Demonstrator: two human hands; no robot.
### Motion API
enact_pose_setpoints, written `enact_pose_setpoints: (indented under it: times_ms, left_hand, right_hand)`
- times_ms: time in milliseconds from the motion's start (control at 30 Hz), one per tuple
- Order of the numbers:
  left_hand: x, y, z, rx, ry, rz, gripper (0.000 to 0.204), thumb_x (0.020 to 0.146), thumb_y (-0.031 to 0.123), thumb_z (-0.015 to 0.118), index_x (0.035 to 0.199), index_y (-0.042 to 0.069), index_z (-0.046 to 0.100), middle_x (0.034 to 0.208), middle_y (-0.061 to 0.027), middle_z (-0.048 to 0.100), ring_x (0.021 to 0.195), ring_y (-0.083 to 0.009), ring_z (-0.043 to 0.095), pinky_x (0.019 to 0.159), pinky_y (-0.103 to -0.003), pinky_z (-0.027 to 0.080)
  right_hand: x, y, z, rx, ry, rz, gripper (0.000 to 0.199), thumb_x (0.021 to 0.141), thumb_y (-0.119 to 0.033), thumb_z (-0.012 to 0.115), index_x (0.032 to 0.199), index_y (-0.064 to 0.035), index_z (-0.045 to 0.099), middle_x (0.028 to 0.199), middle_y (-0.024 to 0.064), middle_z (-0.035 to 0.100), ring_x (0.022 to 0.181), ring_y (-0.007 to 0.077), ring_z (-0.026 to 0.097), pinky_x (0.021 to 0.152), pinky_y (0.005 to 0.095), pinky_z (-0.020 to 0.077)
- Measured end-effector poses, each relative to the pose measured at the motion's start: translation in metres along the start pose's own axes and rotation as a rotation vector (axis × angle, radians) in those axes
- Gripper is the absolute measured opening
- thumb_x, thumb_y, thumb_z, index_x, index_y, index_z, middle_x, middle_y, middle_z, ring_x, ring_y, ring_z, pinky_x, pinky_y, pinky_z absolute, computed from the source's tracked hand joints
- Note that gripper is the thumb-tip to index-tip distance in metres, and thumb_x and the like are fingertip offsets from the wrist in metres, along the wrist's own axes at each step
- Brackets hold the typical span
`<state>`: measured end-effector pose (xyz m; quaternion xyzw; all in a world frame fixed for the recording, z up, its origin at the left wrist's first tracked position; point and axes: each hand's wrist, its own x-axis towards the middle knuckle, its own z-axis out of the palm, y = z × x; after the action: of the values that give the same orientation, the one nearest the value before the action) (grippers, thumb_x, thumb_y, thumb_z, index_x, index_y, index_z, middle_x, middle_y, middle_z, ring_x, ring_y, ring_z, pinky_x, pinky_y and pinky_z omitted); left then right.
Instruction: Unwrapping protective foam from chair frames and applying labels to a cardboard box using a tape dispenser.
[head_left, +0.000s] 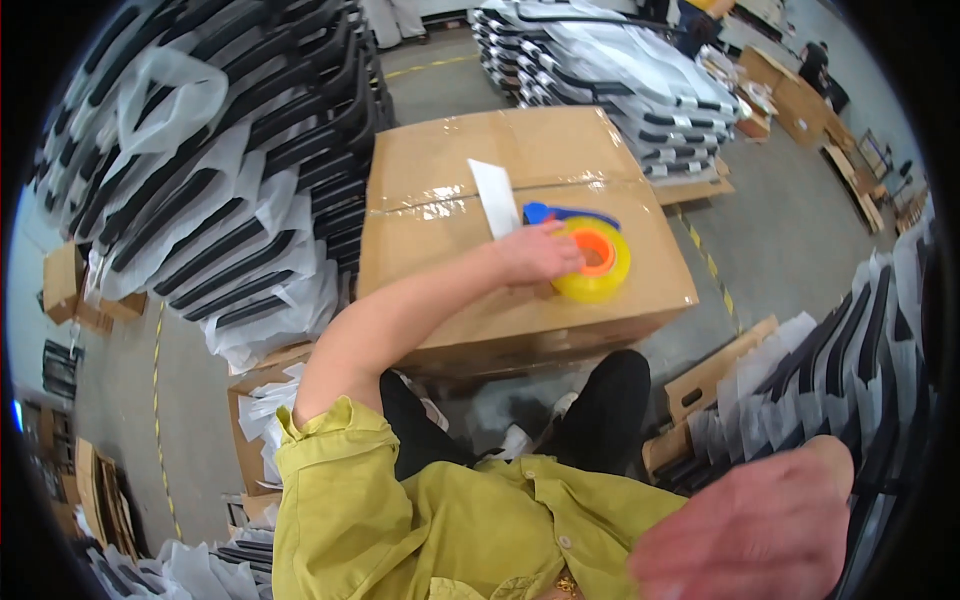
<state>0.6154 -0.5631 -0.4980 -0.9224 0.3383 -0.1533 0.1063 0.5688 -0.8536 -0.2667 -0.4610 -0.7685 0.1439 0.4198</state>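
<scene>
The person's left hand [535,255] rests on top of a big cardboard box [440,200], with the arm bare up to a rolled yellow-green sleeve [330,450]. Its fingers [562,250] are curled against a roll of yellow tape [598,262] with an orange core, touching the roll's near edge; whether they actually grip it or only lie on it cannot be told from here. The roll lies flat on the box lid, just beyond the fingertips and toward the box's right edge. Behind the roll, just past the fingers, a blue tape-dispenser handle [560,213] lies on the cardboard. A white strip of paper [495,198] lies across the taped seam of the box, a little beyond the knuckles and to their left.

The right hand [745,530] is close to the camera at the lower right, blurred, well away from the box and the tape. Its fingers look loosely spread and nothing shows in them, though the blur makes that hard to judge.

To the left of the left arm, stacks of black parts in clear plastic bags [210,190] are piled high. More bagged stacks [620,80] sit beyond the box, and another row [860,340] stands past the right hand. The person's dark trouser leg [605,410] shows below the box, over the grey floor [770,230].
</scene>
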Motion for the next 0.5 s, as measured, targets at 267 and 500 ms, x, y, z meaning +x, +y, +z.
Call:
enact_pose_setpoints:
  times_ms: [267,500]
  left_hand:
    - [-0.014,0.025,-0.022,-0.135,0.174,-0.540,0.044,0.072,0.004,0.052,0.115,0.010,0.045,0.120,-0.0117,0.043,0.109,-0.0283,0.043,0.090,-0.038,0.036]
    - [-0.051,0.070,-0.078,-0.203,0.350,-0.881,0.036,0.069,0.004,0.062,0.104,0.006,0.052,0.113,-0.0129,0.048,0.103,-0.0288,0.048,0.083,-0.034,0.042]
  right_hand:
    - [-0.009,0.052,-0.006,-0.050,0.162,0.211,0.018,0.077,-0.014,0.050,0.088,-0.0009,0.057,0.073,0.0012,0.057,0.061,0.0130,0.053,0.057,0.0208,0.0428]
    - [-0.035,0.073,0.007,0.110,0.301,0.320,0.017,0.072,-0.006,0.055,0.086,0.0015,0.058,0.073,0.0048,0.060,0.062,0.0129,0.057,0.059,0.0202,0.0451]
